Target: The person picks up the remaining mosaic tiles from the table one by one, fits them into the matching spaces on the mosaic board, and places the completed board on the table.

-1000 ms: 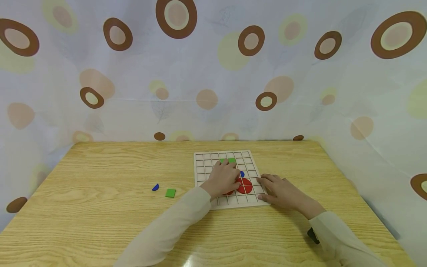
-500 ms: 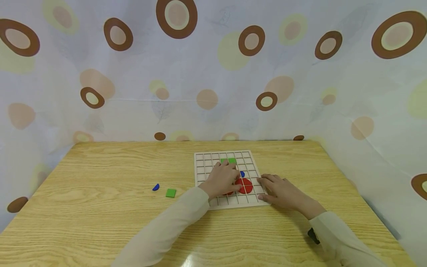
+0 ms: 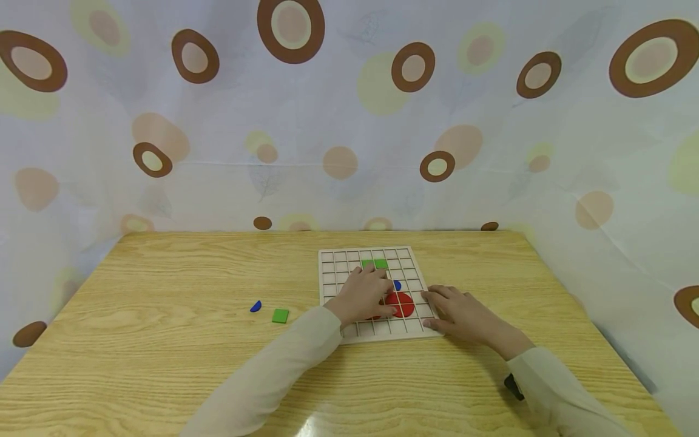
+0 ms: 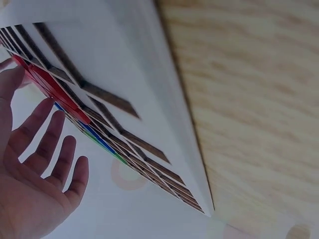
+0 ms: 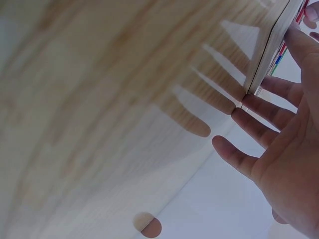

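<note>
Left hand (image 3: 360,295): fingers apart over red pieces (image 3: 406,309), contact unclear | right hand (image 3: 463,314): fingers apart at gridded board (image 3: 389,329)'s right edge, probably steadying it | board flat on table (image 3: 164,364) | green square (image 3: 280,316), blue half-disc (image 3: 256,306) left of board, presumably for easy reach

The left grip (image 3: 363,294) and right grip (image 3: 461,312) face palm-down, fingers (image 4: 51,134) loosely bent.

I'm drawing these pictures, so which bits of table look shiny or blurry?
Head view: a white glare spot on the table near the bottom edge; left wrist view: blurry wood grain; right wrist view: pale shine around darker shapes, probably reflecting the right hand.
</note>
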Tool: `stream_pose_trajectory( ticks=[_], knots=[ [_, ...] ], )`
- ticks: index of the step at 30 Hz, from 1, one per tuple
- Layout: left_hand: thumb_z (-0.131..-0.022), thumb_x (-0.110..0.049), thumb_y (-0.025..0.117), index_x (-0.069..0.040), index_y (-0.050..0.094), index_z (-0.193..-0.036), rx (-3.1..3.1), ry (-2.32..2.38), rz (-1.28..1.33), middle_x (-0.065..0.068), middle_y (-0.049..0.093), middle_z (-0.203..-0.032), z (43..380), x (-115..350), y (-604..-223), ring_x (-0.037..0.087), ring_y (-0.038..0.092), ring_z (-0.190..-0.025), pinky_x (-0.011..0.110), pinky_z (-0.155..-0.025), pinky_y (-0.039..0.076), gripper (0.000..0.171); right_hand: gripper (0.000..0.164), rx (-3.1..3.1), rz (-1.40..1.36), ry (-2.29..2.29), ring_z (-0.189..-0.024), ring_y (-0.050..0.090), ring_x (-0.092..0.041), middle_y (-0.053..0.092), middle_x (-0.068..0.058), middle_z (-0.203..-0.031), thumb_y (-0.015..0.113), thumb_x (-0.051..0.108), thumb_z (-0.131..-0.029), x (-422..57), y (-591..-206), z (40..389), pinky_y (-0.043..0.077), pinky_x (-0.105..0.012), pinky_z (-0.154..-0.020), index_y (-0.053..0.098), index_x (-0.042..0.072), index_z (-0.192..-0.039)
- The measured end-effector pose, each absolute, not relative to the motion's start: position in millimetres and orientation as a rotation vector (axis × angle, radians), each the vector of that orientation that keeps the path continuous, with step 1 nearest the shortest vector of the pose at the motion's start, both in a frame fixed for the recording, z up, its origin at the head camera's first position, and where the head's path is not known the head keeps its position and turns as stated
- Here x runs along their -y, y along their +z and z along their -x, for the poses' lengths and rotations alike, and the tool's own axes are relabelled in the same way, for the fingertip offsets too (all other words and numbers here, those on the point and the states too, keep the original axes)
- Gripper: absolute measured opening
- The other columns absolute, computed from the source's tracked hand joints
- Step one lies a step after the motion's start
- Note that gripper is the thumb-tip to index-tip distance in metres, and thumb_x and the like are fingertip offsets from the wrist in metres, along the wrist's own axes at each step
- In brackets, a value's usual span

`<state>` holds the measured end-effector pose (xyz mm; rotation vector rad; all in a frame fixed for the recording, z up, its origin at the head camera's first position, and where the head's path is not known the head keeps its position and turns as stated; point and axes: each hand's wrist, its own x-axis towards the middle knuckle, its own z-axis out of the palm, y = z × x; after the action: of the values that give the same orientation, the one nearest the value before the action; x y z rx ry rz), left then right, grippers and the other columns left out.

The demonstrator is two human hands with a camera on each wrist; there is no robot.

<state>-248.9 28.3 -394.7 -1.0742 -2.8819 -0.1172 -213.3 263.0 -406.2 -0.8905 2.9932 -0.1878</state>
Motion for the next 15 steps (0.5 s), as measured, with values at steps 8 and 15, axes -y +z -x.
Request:
stream_pose_trajectory(
  ticks=[8,15],
  knots=[
    [-0.081,-0.051,0.061,-0.021,0.065,-0.097,2.881,-0.119,1.079,-0.004,0.059,-0.106,248.6,-27.5,-394.2,0.019,0.049,-0.101,0.041,-0.094,0.04,0.034,0.059,-2.989,0.874,-0.191,-0.122,0.044,-0.036,0.046,-0.016,-0.134,0.052,0.046,-0.089,-263.5,-406.9,213.3,0.039,-0.058,-0.089,0.046,0.007,-0.132],
    [-0.082,-0.05,0.06,-0.024,0.064,-0.103,2.876,-0.135,1.076,-0.005,0.059,-0.108,247.0,-21.3,-391.7,0.018,0.049,-0.108,0.039,-0.093,0.041,0.034,0.059,-2.989,0.865,-0.192,-0.122,0.044,-0.036,0.046,-0.016,-0.134,0.051,0.047,-0.089,-263.5,-406.8,213.4,0.039,-0.06,-0.089,0.046,0.008,-0.132]
  ],
)
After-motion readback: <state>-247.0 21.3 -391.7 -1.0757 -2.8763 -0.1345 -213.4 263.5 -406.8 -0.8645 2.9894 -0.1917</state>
